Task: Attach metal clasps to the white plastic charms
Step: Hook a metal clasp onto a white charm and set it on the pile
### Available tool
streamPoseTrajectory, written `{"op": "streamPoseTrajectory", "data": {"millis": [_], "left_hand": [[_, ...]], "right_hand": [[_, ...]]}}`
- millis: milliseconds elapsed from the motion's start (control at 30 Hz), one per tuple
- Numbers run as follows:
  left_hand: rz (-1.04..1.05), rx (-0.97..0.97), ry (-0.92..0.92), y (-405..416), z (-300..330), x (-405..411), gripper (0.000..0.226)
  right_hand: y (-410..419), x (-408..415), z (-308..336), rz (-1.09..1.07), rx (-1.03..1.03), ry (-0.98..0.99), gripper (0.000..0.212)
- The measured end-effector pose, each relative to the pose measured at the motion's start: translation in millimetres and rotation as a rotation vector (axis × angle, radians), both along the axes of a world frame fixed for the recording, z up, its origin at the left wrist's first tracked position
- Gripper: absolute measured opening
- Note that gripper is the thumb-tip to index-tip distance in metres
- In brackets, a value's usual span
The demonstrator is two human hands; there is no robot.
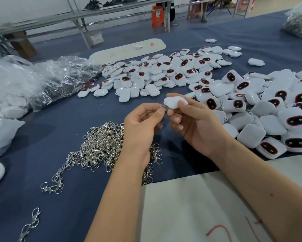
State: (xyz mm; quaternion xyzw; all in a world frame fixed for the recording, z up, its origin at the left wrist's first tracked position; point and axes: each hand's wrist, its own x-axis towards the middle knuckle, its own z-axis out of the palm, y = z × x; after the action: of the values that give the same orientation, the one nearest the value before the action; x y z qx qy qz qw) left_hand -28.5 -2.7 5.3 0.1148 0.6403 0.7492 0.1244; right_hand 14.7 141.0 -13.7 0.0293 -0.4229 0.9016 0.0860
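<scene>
Nearest the camera, at the desk's front edge (181, 215), a pale sheet with red marks lies under the person's forearms. Just beyond that sheet and to its left sits the tangled heap of metal clasps (101, 145), with a few strays trailing off toward the near left corner.

Above that heap the two hands meet. The left hand (141, 126) pinches a small split ring (162, 105) between thumb and forefinger, its other fingers curled in. The right hand (197, 123) grips one white charm (175, 102), thumb on top and fingers wrapped beneath, with the charm's small loop turned toward the ring. Ring and loop touch, or very nearly; whether the ring has already entered the loop is too small to tell.

The step likely goes best if the right hand holds the charm steady while the left feeds the ring's open end through the loop and turns it round until it seats fully. A slipping ring could spring away.

Beyond the hands spreads the pile of loose charms (164, 74), another pile (277, 110) to their right, and crumpled clear bags (59, 79) to the left.
</scene>
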Motion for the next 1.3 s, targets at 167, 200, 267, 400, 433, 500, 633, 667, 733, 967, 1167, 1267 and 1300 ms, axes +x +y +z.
{"op": "streamPoseTrajectory", "data": {"millis": [167, 200, 267, 400, 433, 500, 633, 667, 733, 967, 1167, 1267, 1300], "left_hand": [[0.054, 0.037, 0.067, 0.6, -0.5, -1.2, 0.018], [0.074, 0.036, 0.092, 0.9, -0.8, -1.6, 0.018], [0.127, -0.011, 0.206, 1.3, -2.0, -3.2, 0.018], [0.228, -0.313, 0.620, -2.1, -3.1, -5.4, 0.016], [0.241, -0.359, 0.694, -3.6, -2.8, -4.7, 0.014], [0.260, -0.429, 0.803, -6.1, -2.7, -3.4, 0.012], [0.276, -0.589, 0.918, -5.9, -1.0, -0.8, 0.010], [0.282, -0.620, 0.921, -5.0, 0.3, 0.2, 0.009], [0.287, -0.673, 0.918, -3.1, 3.1, 1.8, 0.008], [0.243, -0.841, 0.875, -3.4, 4.7, 0.0, 0.013], [0.241, -0.458, 0.514, -0.5, -2.8, -0.7, 0.011], [0.197, -0.122, 0.219, 1.4, -3.6, -2.5, 0.013], [0.184, -0.055, 0.163, 1.1, -2.7, -3.3, 0.014]], "right_hand": [[-1.1, -1.2, -2.9, -0.004, 0.088, 0.005, 0.034], [-1.8, -1.4, -3.1, -0.005, 0.103, -0.001, 0.036], [-2.7, -1.4, -3.1, -0.010, 0.113, -0.014, 0.038], [-2.3, 0.0, -2.8, -0.030, 0.107, -0.012, 0.036], [-2.0, 0.3, -2.3, -0.033, 0.107, -0.012, 0.037], [-1.7, 0.6, -1.5, -0.040, 0.111, -0.014, 0.035], [-2.3, 1.4, -1.0, -0.065, 0.136, -0.020, 0.030], [-2.7, 1.6, -1.3, -0.072, 0.146, -0.020, 0.030], [-4.0, 2.0, -1.1, -0.088, 0.170, -0.020, 0.029], [-11.1, 3.3, -3.4, -0.192, 0.399, -0.037, 0.023], [-8.6, 1.0, -3.2, -0.203, 0.251, -0.065, 0.023], [-4.3, -1.3, -3.1, -0.204, 0.158, -0.078, 0.025], [-3.4, -2.0, -3.4, -0.205, 0.148, -0.080, 0.025]]}}
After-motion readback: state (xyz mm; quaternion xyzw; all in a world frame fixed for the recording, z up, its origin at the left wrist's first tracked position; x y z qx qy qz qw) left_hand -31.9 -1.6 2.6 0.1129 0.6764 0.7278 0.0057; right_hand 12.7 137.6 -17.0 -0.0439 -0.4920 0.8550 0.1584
